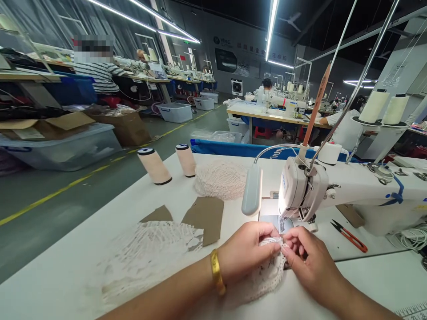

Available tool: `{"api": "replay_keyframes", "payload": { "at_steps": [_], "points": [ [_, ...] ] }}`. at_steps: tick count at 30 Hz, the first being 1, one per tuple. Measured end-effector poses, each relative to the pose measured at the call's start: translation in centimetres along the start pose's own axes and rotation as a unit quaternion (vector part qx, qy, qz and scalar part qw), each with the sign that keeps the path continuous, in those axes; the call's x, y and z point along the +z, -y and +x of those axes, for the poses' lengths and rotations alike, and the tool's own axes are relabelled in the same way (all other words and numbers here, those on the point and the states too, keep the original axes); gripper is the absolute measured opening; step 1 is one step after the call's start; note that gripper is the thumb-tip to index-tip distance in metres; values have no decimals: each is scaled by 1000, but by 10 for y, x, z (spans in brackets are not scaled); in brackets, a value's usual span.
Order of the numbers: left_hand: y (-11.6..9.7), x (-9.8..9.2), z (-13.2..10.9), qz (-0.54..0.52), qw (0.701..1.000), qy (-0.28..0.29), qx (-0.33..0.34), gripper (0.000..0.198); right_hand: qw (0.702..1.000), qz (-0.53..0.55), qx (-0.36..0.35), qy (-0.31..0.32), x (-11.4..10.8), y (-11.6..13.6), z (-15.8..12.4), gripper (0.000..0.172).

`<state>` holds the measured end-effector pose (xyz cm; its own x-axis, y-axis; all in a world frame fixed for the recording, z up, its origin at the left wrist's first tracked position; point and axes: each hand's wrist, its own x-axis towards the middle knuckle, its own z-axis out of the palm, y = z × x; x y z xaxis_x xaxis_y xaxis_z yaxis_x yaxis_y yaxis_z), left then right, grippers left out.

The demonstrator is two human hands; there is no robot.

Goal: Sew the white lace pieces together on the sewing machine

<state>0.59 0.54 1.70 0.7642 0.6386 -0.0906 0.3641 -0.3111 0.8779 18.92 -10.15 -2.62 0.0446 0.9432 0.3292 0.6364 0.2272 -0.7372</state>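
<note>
In front of the needle of a white sewing machine (302,186), a piece of white lace (271,273) is pinched between both hands. My left hand (248,249), below a gold bracelet on the wrist, has thumb and fingers closed on its upper edge. Close beside it, my right hand (308,258) grips the same lace with thumb and fingertips. The rest of the lace hangs down onto the table under my hands. The machine's lit presser foot (283,224) is just beyond my fingertips, and the lace appears to lie short of it.
More lace (143,253) lies at left beside brown cardboard pieces (207,218). Behind are a lace pile (222,180) and two thread cones (154,166). Red-handled thread snips (350,236) lie right of the machine. A lamp (251,190) hangs left of the needle. Other people sit at machines beyond.
</note>
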Motion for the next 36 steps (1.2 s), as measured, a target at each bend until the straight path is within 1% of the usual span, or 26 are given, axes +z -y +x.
{"api": "replay_keyframes", "payload": {
  "at_steps": [4,7,10,13,15,17,19,20,24,26,28,30,32,34,36],
  "points": [
    [-2,3,-1,-16,1000,-13,13,21,1000,10,18,8,0,2,2,10],
    [-1,5,-1,-6,999,-30,19,22,1000,14,18,3,-1,5,4,9],
    [2,8,-2,21,998,-40,31,22,1000,-7,-7,-8,-2,7,5,15],
    [2,10,-3,41,997,-51,41,20,998,-39,-49,-15,-3,7,6,17],
    [-1,11,-3,23,998,-43,46,22,996,-55,-72,-21,-4,6,6,16],
    [-4,10,-4,-21,998,-14,62,28,994,-62,-83,-27,-4,6,6,16],
    [-7,9,-4,-51,997,6,66,26,994,-60,-84,-32,-4,5,6,16],
    [-8,9,-4,-50,997,4,58,24,994,-58,-81,-33,-3,5,6,16],
    [-4,8,-4,-4,1000,-25,18,21,996,-48,-68,-29,-3,5,5,17],
    [0,9,-2,14,999,-30,20,22,997,-48,-59,-22,-3,5,6,18],
    [4,12,0,59,996,-50,35,21,997,-61,-44,-15,-2,3,9,19],
    [6,15,4,135,987,-78,47,19,995,-91,-26,-11,0,1,12,19],
    [8,19,7,215,971,-96,49,19,992,-125,-16,-10,3,-3,15,19],
    [9,23,9,269,955,-114,53,16,988,-155,-13,-14,5,-7,18,19],
    [9,26,8,304,938,-153,72,8,985,-173,-12,-25,7,-10,19,17]
  ]
}}
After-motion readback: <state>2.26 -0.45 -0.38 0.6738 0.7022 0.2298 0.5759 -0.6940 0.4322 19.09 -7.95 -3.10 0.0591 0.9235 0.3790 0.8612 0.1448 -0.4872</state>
